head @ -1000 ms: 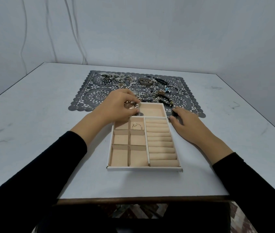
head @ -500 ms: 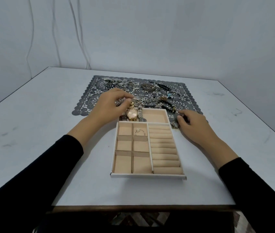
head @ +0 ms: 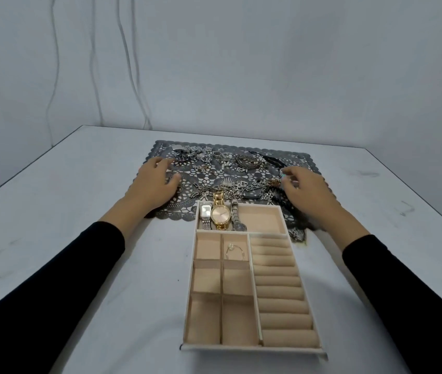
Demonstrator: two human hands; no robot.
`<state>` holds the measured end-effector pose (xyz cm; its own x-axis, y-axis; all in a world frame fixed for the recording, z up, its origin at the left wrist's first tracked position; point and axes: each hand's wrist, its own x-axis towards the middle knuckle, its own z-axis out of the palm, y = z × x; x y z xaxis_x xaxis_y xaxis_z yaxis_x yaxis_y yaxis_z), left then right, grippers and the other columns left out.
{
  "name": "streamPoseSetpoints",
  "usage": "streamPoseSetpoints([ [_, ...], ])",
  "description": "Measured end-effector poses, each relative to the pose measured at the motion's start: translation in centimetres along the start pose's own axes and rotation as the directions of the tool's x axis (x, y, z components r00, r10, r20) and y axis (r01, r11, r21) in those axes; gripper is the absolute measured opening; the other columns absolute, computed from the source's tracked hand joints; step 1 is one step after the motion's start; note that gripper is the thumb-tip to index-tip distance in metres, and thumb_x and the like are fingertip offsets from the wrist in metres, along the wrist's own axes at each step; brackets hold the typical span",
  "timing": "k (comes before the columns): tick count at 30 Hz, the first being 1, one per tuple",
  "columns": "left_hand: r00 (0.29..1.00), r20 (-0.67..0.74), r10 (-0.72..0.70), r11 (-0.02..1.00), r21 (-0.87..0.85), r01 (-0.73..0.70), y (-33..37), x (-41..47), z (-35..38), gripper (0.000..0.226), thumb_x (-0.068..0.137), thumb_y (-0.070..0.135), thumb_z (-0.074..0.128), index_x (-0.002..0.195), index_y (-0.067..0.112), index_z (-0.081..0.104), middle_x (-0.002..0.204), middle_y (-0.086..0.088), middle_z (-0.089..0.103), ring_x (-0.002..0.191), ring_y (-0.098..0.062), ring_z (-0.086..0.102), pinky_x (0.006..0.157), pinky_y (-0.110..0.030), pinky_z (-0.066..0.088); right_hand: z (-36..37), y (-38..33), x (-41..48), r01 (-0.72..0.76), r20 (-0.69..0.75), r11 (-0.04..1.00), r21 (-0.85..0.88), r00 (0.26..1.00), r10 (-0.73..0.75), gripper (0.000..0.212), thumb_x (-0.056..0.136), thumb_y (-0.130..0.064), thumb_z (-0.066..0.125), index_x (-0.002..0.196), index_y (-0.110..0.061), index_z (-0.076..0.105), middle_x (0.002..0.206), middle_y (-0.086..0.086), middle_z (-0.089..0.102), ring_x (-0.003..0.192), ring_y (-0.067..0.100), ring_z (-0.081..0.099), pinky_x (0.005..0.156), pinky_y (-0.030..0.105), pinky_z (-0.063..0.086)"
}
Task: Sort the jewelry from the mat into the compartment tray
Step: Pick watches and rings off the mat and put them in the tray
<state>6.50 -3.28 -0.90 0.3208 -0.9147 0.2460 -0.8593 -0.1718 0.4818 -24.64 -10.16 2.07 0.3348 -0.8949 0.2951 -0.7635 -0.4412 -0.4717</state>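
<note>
The beige compartment tray lies in front of me on the white table. Its far wide compartment holds a gold watch, a silver square watch and a third silver watch. A thin ring lies in one small square compartment. Behind the tray, the grey lace mat carries several chains, rings and bracelets. My left hand rests on the mat's left part with relaxed, spread fingers and holds nothing. My right hand is over the mat's right side, its fingertips pinching a beaded bracelet with turquoise beads.
The tray's right column is a row of padded ring rolls. The tray's far end overlaps the mat's front edge. A grey wall with hanging cables stands behind the table.
My left hand let go of the gold watch, which now lies in the tray, and moved out to the mat's left. My right hand moved from the tray's corner up to the jewelry at the right.
</note>
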Motion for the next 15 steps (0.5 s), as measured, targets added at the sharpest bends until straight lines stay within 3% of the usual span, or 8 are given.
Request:
streamPoseSetpoints([
  [3,0.999,0.036,0.006,1.000,0.027,-0.007,-0.7,1.7,0.4,0.058,0.097,0.038,0.050,0.149,0.017,0.034,0.154,-0.013,0.031,0.142,-0.030,0.028,0.116,-0.048,0.028,1.1,-0.7,2.8,0.031,0.085,0.999,-0.020,0.996,-0.029,0.039,0.098,-0.025,0.048,0.135,-0.014,0.051,0.133,0.004,0.057,0.117,0.020,0.055,0.092,0.023,0.037],
  [9,0.997,0.037,0.069,0.996,0.049,-0.071,-1.0,4.2,1.0,0.062,0.098,0.040,0.048,0.152,0.020,0.026,0.158,-0.008,0.024,0.145,-0.026,0.024,0.117,-0.045,0.028,3.6,-1.5,7.1,0.073,0.215,0.995,-0.074,0.975,-0.055,0.044,0.098,-0.031,0.049,0.139,-0.015,0.047,0.140,0.005,0.051,0.126,0.022,0.048,0.102,0.028,0.036],
  [15,0.976,-0.016,0.219,0.973,0.081,-0.217,-0.3,5.8,1.4,0.053,0.098,0.035,0.049,0.148,0.023,0.036,0.154,-0.005,0.031,0.142,-0.022,0.030,0.112,-0.040,0.031,5.8,-2.0,10.0,0.166,0.243,0.980,-0.111,0.961,-0.135,0.043,0.097,-0.031,0.050,0.136,-0.014,0.050,0.136,0.004,0.054,0.120,0.021,0.051,0.100,0.029,0.038],
])
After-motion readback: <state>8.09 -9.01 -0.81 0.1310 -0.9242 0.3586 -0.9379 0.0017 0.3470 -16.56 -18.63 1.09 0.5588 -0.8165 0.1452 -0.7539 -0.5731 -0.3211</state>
